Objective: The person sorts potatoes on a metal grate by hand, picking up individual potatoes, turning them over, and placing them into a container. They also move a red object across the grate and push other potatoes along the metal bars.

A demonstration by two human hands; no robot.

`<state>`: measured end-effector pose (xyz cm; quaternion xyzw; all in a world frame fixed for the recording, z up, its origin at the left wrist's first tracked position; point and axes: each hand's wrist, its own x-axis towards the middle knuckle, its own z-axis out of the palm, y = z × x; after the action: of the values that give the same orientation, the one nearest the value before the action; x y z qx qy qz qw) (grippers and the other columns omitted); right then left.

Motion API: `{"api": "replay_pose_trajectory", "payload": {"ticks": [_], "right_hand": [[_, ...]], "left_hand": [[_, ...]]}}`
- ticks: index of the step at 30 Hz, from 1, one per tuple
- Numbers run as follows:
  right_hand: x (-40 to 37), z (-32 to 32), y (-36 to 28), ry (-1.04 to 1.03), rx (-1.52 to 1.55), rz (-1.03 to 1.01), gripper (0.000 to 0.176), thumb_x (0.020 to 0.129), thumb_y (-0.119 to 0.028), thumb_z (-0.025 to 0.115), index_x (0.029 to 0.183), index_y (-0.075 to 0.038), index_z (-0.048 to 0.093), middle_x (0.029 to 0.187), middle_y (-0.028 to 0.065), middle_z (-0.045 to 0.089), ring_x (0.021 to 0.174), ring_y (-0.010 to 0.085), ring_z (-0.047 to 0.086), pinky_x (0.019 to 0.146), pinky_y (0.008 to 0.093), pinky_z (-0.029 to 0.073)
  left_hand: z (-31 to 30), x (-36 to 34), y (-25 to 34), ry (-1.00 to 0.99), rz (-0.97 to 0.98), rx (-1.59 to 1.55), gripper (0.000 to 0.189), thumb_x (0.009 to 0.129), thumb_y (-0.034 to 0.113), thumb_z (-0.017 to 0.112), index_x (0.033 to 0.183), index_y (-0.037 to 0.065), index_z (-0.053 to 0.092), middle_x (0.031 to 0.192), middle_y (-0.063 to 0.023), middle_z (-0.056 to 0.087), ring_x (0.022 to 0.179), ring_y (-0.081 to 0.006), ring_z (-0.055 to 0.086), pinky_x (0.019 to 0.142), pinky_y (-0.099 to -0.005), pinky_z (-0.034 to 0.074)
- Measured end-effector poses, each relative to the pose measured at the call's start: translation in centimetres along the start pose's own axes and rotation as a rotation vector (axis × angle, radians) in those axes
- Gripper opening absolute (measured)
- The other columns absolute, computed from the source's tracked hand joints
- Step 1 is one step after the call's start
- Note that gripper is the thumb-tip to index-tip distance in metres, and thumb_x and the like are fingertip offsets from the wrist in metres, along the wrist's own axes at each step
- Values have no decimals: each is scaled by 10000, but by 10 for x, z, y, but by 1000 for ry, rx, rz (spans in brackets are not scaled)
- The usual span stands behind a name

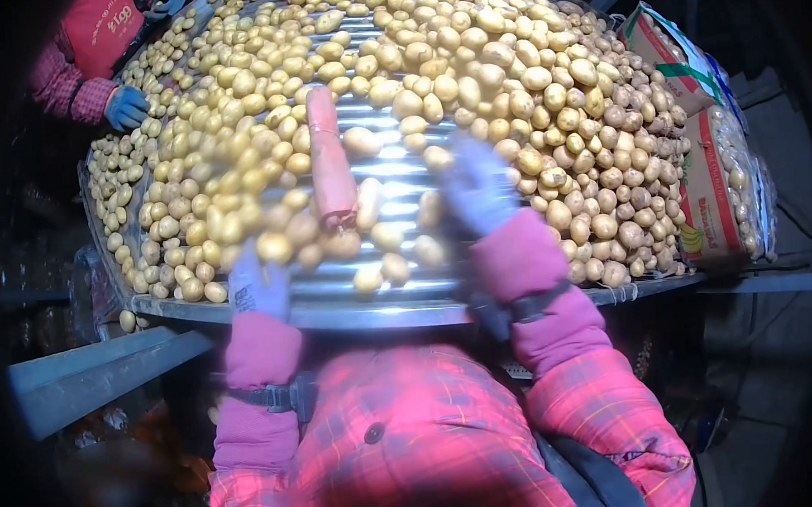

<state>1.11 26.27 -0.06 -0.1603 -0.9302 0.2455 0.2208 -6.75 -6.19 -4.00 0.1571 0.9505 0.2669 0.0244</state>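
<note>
Potatoes (592,155) cover a ridged metal table (403,181). My left hand (259,285), in a pale purple glove, is at the table's near edge against the left-hand potatoes, fingers stretched forward and apart. Several potatoes just beyond it are smeared by motion. My right hand (480,189), gloved alike and blurred, reaches over the ridges beside the right-hand heap. Its fingers look stretched out, with nothing visible in them. Between my hands, a pink roll-shaped bar (329,162) lies lengthwise on the table, with loose potatoes around it.
At the far left is another person's blue-gloved hand (127,108) beside the potatoes. Cardboard boxes (713,186) with bagged potatoes stand at the right. A metal beam (103,366) juts out at the lower left. The table's metal rim (381,315) runs before my body.
</note>
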Motion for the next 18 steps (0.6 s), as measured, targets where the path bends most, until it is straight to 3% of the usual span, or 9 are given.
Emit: {"api": "replay_pose_trajectory", "payload": {"ticks": [2, 4, 8, 10, 14, 15, 16, 17, 18], "right_hand": [[-6, -67, 3, 165, 49, 344, 343, 791, -243, 576, 1050, -18, 585, 930, 188, 590, 871, 349, 580, 787, 421, 460], [-28, -79, 97, 332, -535, 119, 412, 772, -262, 603, 1105, -23, 566, 971, 183, 591, 887, 343, 576, 793, 441, 454], [-51, -47, 112, 122, -439, 111, 569, 766, -336, 620, 1213, -8, 495, 1079, 216, 564, 960, 364, 562, 826, 455, 446], [-52, -29, 68, 8, -270, 325, 578, 747, -330, 631, 1181, 28, 495, 1066, 230, 557, 981, 373, 560, 844, 446, 446], [-56, -25, 19, -69, -240, -158, 406, 721, -287, 647, 1083, -130, 554, 976, 196, 553, 853, 367, 574, 770, 431, 468], [-45, -33, 22, -247, 186, -4, 324, 747, -259, 632, 1042, -137, 574, 906, 169, 554, 804, 350, 576, 739, 423, 476], [-38, -28, 51, -117, 139, 5, 273, 768, -256, 621, 1000, -116, 592, 908, 145, 594, 817, 322, 597, 742, 404, 487], [-22, -51, 36, -29, -133, 304, 289, 795, -253, 606, 1044, -104, 605, 925, 132, 634, 871, 296, 615, 771, 379, 494], [-7, -49, 76, 100, 76, 299, 318, 818, -269, 589, 1076, -84, 610, 1035, 159, 628, 952, 301, 607, 820, 380, 486]], "left_hand": [[3, -1, -3, 44, 31, 13, 492, 867, 256, 513, 1275, -9, 437, 1183, -250, 505, 1090, -398, 483, 945, -459, 373], [2, -1, -1, 89, 65, 23, 502, 853, 285, 525, 1260, 1, 455, 1156, -249, 523, 1046, -412, 504, 914, -479, 392], [-4, 3, 11, -43, -9, 21, 524, 865, 232, 547, 1309, -7, 406, 1245, -235, 470, 1161, -367, 450, 993, -422, 348], [-7, 4, 13, -50, 14, -63, 534, 862, 238, 550, 1313, -7, 402, 1260, -232, 464, 1171, -359, 444, 1002, -416, 341], [-2, 2, 7, -28, 16, -24, 536, 864, 244, 539, 1313, -12, 398, 1265, -238, 459, 1177, -360, 437, 1008, -413, 334], [0, 2, 4, -30, 18, -17, 536, 864, 244, 539, 1313, -12, 398, 1265, -238, 459, 1177, -360, 437, 1008, -413, 334], [3, 3, -1, -17, 43, -16, 538, 864, 248, 541, 1313, -13, 398, 1264, -240, 458, 1177, -361, 437, 1008, -414, 334], [4, 2, -4, -3, 65, -15, 540, 865, 252, 542, 1313, -13, 398, 1264, -242, 458, 1178, -362, 436, 1007, -415, 334], [2, 2, -2, -3, 57, -9, 540, 865, 252, 542, 1313, -13, 398, 1264, -242, 458, 1178, -362, 436, 1007, -415, 334]]}}
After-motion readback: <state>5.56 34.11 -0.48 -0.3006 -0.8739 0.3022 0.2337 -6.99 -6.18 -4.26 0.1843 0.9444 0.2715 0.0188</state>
